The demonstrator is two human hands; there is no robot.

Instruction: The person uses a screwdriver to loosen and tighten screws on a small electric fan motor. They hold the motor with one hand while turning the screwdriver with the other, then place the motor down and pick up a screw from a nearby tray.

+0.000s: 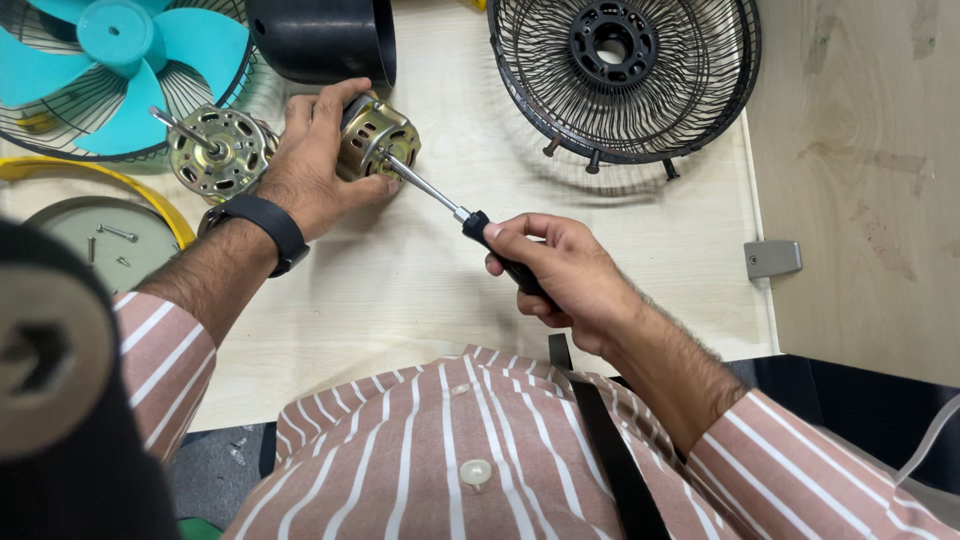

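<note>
My left hand (315, 165) grips a brass-coloured fan motor housing (375, 135) lying on its side on the light wooden table (420, 290). My right hand (565, 275) holds a black-handled screwdriver (450, 205); its steel shaft runs up-left and the tip sits against the housing's face. A second motor part (215, 150), brass-coloured with a steel shaft sticking up-left, lies just left of my left hand.
A teal fan blade (110, 65) rests in a wire guard at the top left. A black cylindrical cover (320, 40) stands behind the motor. A black wire grille (625, 75) lies top right. A yellow-rimmed dish (120, 235) with loose screws sits at the left.
</note>
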